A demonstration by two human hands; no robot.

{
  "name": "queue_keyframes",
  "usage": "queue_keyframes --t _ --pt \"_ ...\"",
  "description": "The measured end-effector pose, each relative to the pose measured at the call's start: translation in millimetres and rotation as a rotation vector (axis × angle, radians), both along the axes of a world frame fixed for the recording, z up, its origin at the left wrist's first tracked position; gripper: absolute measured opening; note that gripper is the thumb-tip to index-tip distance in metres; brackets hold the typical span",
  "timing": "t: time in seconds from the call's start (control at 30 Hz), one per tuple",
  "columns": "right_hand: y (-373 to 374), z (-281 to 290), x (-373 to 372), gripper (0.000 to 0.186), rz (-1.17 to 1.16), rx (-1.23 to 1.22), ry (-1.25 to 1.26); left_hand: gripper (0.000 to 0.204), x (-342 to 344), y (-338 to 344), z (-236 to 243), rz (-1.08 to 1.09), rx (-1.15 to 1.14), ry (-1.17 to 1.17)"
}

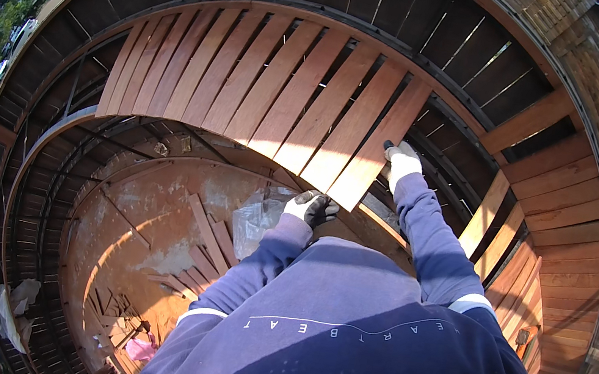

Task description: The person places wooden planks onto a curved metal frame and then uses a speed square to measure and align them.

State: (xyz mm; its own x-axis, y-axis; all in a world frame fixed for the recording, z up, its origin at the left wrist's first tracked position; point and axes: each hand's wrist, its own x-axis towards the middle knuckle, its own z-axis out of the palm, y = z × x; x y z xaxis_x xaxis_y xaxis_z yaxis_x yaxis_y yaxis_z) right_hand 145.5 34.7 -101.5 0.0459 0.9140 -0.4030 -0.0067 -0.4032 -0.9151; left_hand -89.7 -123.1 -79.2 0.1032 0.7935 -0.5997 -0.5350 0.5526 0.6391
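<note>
Both my hands wear white gloves with dark fingertips, and both are at the last reddish-brown wooden plank (383,149) of a curved row. My left hand (309,207) is closed at that plank's near end, with some fingers hidden by its edge. My right hand (402,162) grips the same plank along its right long edge, fingers curled at the wood. To the left, several similar planks (284,81) lie side by side with narrow dark gaps, widest toward the right. Dark curved framing (446,150) shows right of the held plank.
Loose planks (486,213) cross the open frame at right, beside fitted boards (565,201). An orange-headed tool (523,337) lies there. On the floor far below are wood offcuts (211,243), a clear plastic sheet (253,219) and a pink bag (140,348). A curved rail (38,143) bends round the left.
</note>
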Motion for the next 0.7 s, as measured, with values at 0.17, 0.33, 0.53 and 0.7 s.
queue_keyframes --t 0.17,0.33,0.53,0.7 --pt "-4 6 -10 0.023 -0.104 0.022 -0.008 0.014 0 -1 -5 0.079 0.012 -0.138" --pt "-5 23 -11 0.029 -0.034 -0.024 0.019 0.014 -2 3 -13 -0.085 0.044 0.031" --pt "0 6 -13 0.031 -0.086 0.009 -0.007 0.013 -8 8 -33 -0.085 0.027 -0.055" --pt "-18 51 -24 0.030 -0.105 -0.044 0.186 0.015 -17 1 11 0.012 0.028 -0.097"
